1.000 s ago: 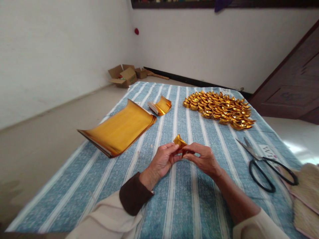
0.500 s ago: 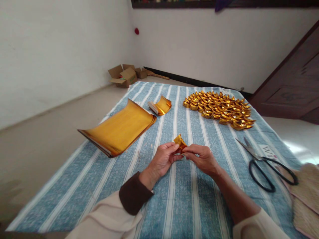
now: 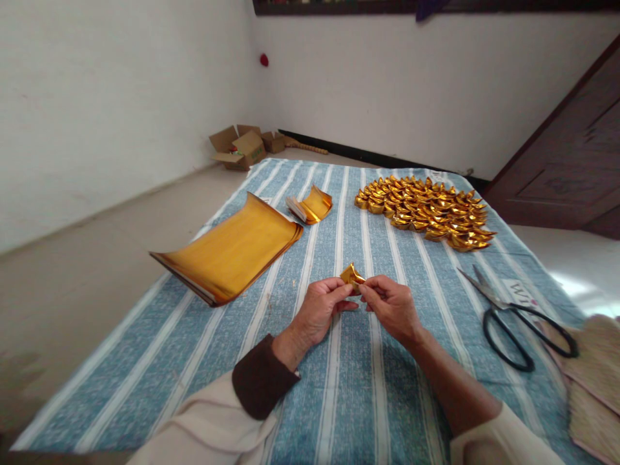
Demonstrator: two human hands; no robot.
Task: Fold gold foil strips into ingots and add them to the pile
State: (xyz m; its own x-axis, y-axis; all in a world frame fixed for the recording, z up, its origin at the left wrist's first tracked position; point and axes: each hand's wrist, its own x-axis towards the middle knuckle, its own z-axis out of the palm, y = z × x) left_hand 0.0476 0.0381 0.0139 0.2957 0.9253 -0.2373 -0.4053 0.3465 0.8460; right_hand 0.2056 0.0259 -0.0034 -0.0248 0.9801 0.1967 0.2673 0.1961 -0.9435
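Note:
Between my two hands is a small folded piece of gold foil paper point(image 3: 351, 274), held above the striped cloth. My left hand point(image 3: 323, 307) pinches its left and lower side between thumb and fingers. On the other side, my right hand point(image 3: 391, 303) grips the right edge with thumb and forefinger. The lower part of the foil paper is hidden by the fingertips. Ahead to the right sits a large cluster of folded gold paper ingots point(image 3: 421, 210). To the left lies a stack of large gold paper sheets point(image 3: 232, 248), with a smaller curled stack of gold paper point(image 3: 312, 205) beyond it.
Black-handled scissors point(image 3: 508, 310) lie open to the right, beside a beige quilted cloth point(image 3: 595, 381). Blue-and-white striped cloth point(image 3: 194, 387) covers the table. Cardboard boxes point(image 3: 249, 145) stand on the floor behind, and a dark wooden door point(image 3: 562, 155) is at the right.
My right hand has shifted slightly, its thumb and fingers now higher on the foil paper's right edge. The left hand keeps its pinch almost in place.

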